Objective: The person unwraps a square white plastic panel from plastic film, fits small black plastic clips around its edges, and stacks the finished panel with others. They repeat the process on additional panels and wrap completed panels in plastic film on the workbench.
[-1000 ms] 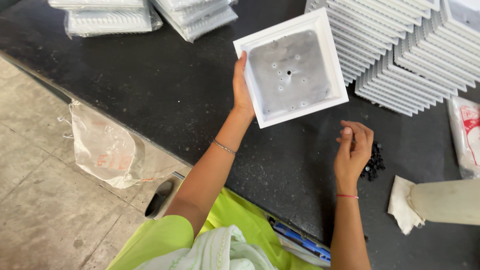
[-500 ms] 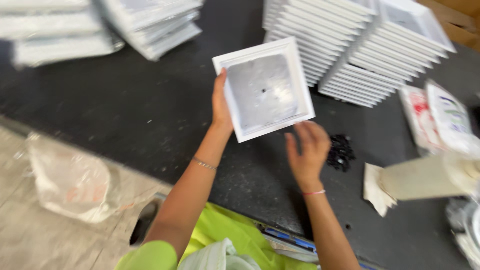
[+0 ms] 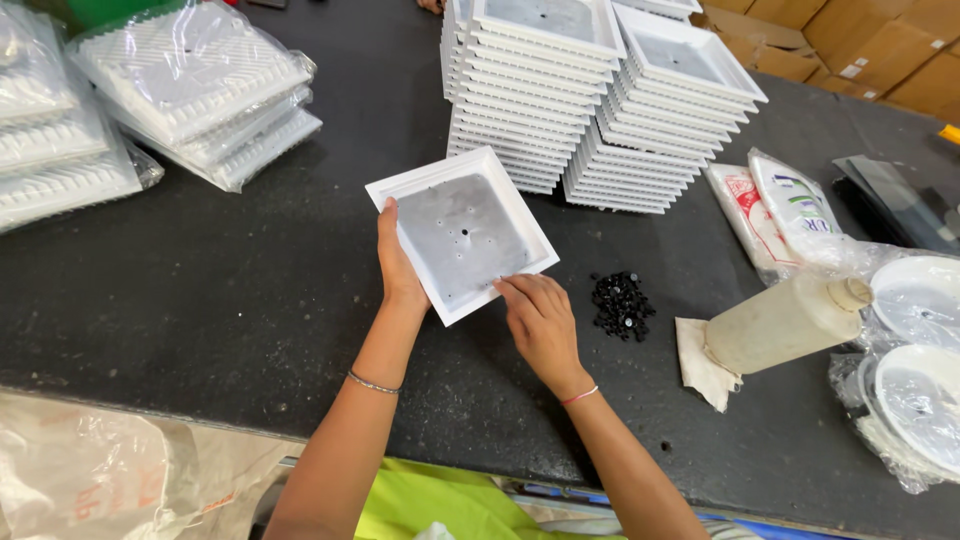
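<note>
A white square plastic tray [image 3: 461, 232] with a grey inner face and small holes sits tilted just above the black table [image 3: 230, 310]. My left hand [image 3: 397, 265] grips its left edge. My right hand [image 3: 538, 320] rests at the tray's lower right corner, fingertips curled on the rim; whether a small part is pinched there I cannot tell. A small heap of black round pieces [image 3: 621, 304] lies on the table just right of my right hand.
Two tall stacks of the same white trays [image 3: 600, 100] stand behind. Bagged trays [image 3: 190, 90] lie at far left. A tipped plastic bottle [image 3: 785, 320] on a paper scrap, plastic packets [image 3: 775, 210] and bagged round white plates [image 3: 915, 380] sit at right.
My left hand has lowered the tray towards the table. My right hand has moved from beside the black pieces up to the tray's lower right corner. The view has shifted.
</note>
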Tool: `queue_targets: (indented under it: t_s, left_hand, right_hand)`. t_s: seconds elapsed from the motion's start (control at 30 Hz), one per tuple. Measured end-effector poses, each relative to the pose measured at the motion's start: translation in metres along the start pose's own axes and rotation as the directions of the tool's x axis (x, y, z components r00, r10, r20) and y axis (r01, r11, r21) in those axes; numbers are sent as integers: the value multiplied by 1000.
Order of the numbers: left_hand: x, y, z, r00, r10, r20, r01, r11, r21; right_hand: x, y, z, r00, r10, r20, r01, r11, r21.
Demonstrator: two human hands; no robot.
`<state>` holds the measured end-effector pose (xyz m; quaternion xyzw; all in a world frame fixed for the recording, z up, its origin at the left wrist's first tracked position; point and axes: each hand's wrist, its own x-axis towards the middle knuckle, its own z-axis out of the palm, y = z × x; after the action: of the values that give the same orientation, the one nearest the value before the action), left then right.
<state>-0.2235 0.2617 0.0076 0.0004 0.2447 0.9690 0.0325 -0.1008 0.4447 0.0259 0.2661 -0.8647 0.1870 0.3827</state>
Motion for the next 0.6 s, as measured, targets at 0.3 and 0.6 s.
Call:
queue_targets:
  t_s: [0.3, 0.6]
  left_hand:
    - [-6, -3, 7, 993, -82, 80, 81, 996, 23]
    - [-20, 24, 16, 901, -118, 418, 5, 965, 262]
  right_hand:
    - [-5, 4, 4, 999, 26, -42, -29, 996, -81]
    - [1, 26, -14, 954, 15, -300, -48, 993, -105]
